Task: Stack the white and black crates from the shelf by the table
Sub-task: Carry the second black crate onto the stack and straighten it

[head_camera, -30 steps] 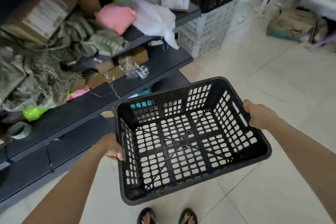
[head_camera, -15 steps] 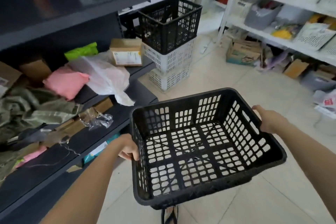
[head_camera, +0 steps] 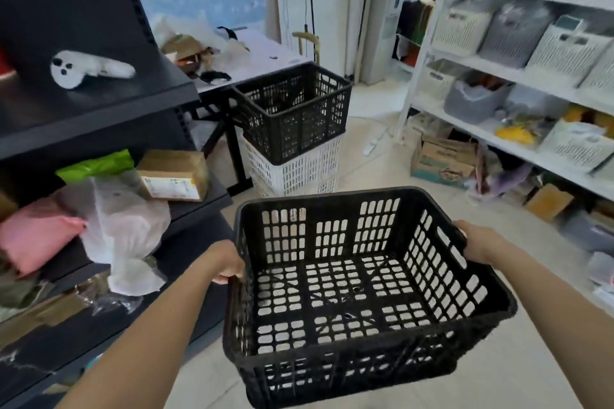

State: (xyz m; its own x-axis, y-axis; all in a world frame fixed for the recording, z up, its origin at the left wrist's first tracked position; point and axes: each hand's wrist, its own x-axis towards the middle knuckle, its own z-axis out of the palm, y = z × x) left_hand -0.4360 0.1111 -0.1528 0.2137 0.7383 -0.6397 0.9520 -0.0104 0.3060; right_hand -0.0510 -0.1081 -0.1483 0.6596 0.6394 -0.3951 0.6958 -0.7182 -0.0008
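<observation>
I hold an empty black slotted crate level in front of me, above the tiled floor. My left hand grips its left rim and my right hand grips its right rim. Ahead on the floor stands a stack: a black crate on top of white crates, next to a table.
A dark shelf unit on my left holds a cardboard box, a pink bundle, plastic bags and a white toy. White racks with bins line the right side, with cardboard boxes on the floor beneath.
My view has lifted from the shelf and floor toward the stack and table. The crate stays in both hands and has come closer to the stack.
</observation>
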